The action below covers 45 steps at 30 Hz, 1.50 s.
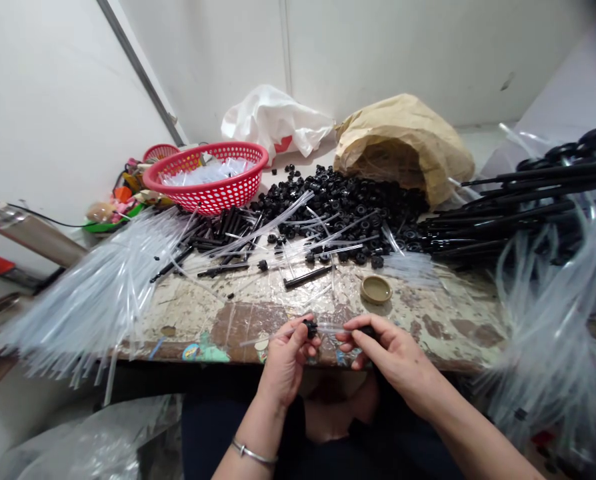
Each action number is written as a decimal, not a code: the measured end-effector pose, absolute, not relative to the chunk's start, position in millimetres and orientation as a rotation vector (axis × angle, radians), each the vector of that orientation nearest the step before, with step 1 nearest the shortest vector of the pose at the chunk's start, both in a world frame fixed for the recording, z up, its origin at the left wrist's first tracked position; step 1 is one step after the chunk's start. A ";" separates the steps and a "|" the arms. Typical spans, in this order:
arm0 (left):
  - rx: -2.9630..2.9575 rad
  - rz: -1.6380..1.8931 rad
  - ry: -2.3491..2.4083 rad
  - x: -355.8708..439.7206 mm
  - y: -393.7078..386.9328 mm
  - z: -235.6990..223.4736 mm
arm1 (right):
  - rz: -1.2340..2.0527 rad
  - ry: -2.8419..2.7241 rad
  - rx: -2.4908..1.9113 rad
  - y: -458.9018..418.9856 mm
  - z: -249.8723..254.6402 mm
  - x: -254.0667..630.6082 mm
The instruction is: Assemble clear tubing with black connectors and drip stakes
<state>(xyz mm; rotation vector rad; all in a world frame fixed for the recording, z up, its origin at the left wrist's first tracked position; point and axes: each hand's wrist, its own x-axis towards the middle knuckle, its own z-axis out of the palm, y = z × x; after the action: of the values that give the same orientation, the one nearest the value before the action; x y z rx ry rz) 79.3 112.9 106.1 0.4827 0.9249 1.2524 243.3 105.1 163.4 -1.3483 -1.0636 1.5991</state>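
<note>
My left hand (287,357) is closed in a pinch on a small black cap (310,327) at the near edge of the worn table (258,313). My right hand (388,350) is closed on a thin clear plastic tube (331,329) that runs into the cap, with a dark piece under its fingers. Both hands are close together just above the table edge. A silver bracelet sits on my left wrist.
A heap of black caps (348,200) spills from a brown paper bag (403,143). A red basket (211,175) holds clear tubes. Bundles of clear tubes (93,293) lie left and right, black rods (528,200) at right, a small round lid (377,289) mid-table.
</note>
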 end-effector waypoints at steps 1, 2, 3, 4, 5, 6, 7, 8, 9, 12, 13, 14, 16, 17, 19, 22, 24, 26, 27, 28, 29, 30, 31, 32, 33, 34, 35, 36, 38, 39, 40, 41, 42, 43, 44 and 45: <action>0.479 1.251 0.925 79.2 112.7 106.3 | 1.595 -1.066 -1.351 104.8 163.1 243.3; 0.477 1.249 0.926 79.0 112.6 106.6 | 1.592 -1.069 -1.351 104.5 162.6 243.3; 0.474 1.248 0.925 78.9 112.6 106.7 | 1.589 -1.074 -1.348 104.3 161.9 243.3; 0.471 1.247 0.924 78.8 112.7 106.9 | 1.587 -1.080 -1.344 104.1 161.2 243.2; 0.467 1.246 0.922 78.8 112.7 107.0 | 1.584 -1.088 -1.342 104.1 160.5 243.0; 0.464 1.246 0.919 78.8 112.8 107.0 | 1.582 -1.097 -1.341 104.2 159.8 242.7; 0.460 1.249 0.916 78.8 112.9 107.0 | 1.578 -1.102 -1.344 104.4 159.3 242.3; 0.457 1.251 0.913 78.9 112.9 107.0 | 1.575 -1.107 -1.348 104.8 158.9 241.7; 0.456 1.251 0.912 78.9 112.9 106.9 | 1.574 -1.114 -1.352 105.3 158.5 240.9; 0.463 1.243 0.916 78.6 112.7 106.1 | 1.541 -1.164 -1.381 108.4 157.2 237.5; 0.466 1.238 0.915 78.3 112.7 105.6 | 1.514 -1.191 -1.397 109.9 156.5 235.9; 0.466 1.235 0.911 78.0 112.7 105.2 | 1.484 -1.217 -1.414 111.7 155.6 234.2; 0.460 1.236 0.901 77.5 112.6 104.6 | 1.446 -1.240 -1.436 115.8 153.5 230.5; 0.455 1.239 0.896 77.3 112.5 104.4 | 1.446 -1.236 -1.440 117.9 152.3 228.7; 0.442 1.249 0.891 77.1 112.1 104.5 | 1.468 -1.207 -1.434 121.8 149.9 225.4; 0.429 1.263 0.893 77.4 111.9 104.8 | 1.466 -1.194 -1.415 125.7 146.9 221.9; 0.422 1.268 0.896 77.6 112.1 104.9 | 1.441 -1.219 -1.407 126.8 146.0 220.7; 0.416 1.271 0.895 77.6 112.5 104.8 | 1.431 -1.240 -1.407 127.1 146.2 220.2; 0.416 1.271 0.893 77.6 112.7 104.6 | 1.438 -1.239 -1.402 127.0 146.6 220.1; 0.416 1.271 0.892 77.5 112.8 104.5 | 1.450 -1.229 -1.395 126.9 147.0 220.1; 0.418 1.271 0.890 77.5 112.8 104.3 | 1.461 -1.216 -1.387 126.7 147.3 220.0; 0.421 1.272 0.889 77.4 112.7 104.0 | 1.466 -1.206 -1.383 126.5 147.5 219.9; 0.424 1.272 0.888 77.3 112.5 103.7 | 1.465 -1.200 -1.381 126.1 147.4 219.7; 0.427 1.274 0.887 77.2 112.4 103.4 | 1.463 -1.199 -1.381 125.7 147.2 219.2; 0.428 1.278 0.885 77.1 112.2 103.1 | 1.459 -1.201 -1.385 125.2 146.8 218.4; 0.429 1.281 0.881 77.0 112.1 103.0 | 1.457 -1.207 -1.388 124.6 146.2 217.4; 0.429 1.283 0.875 76.9 112.1 103.0 | 1.462 -1.207 -1.389 123.9 145.6 216.2; 0.429 1.284 0.869 76.8 112.2 103.2 | 1.477 -1.198 -1.385 123.0 145.1 214.9; 0.433 1.281 0.865 76.8 112.7 104.1 | 1.505 -1.178 -1.379 121.2 144.7 213.2; 0.438 1.276 0.870 76.8 113.1 104.7 | 1.508 -1.180 -1.379 120.4 145.1 213.5; 0.442 1.271 0.883 76.9 113.3 105.4 | 1.497 -1.205 -1.376 119.6 146.2 214.9; 0.447 1.267 0.899 77.0 113.6 106.1 | 1.473 -1.259 -1.371 118.7 147.9 217.7; 0.451 1.264 0.918 77.0 113.8 106.6 | 1.436 -1.344 -1.363 117.8 150.1 221.8; 0.454 1.263 0.938 76.9 113.8 107.1 | 1.382 -1.444 -1.355 116.7 152.8 227.2; 0.456 1.266 0.954 76.7 113.8 107.4 | 1.309 -1.552 -1.347 115.3 155.4 233.3; 0.455 1.272 0.969 76.3 113.8 107.7 | 1.212 -1.653 -1.344 113.4 157.7 239.8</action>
<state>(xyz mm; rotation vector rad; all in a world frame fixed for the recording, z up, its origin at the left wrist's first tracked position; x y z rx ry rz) 76.3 113.8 107.7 0.4555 0.9692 1.2716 239.8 113.4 157.7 -1.3438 -1.6526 1.2125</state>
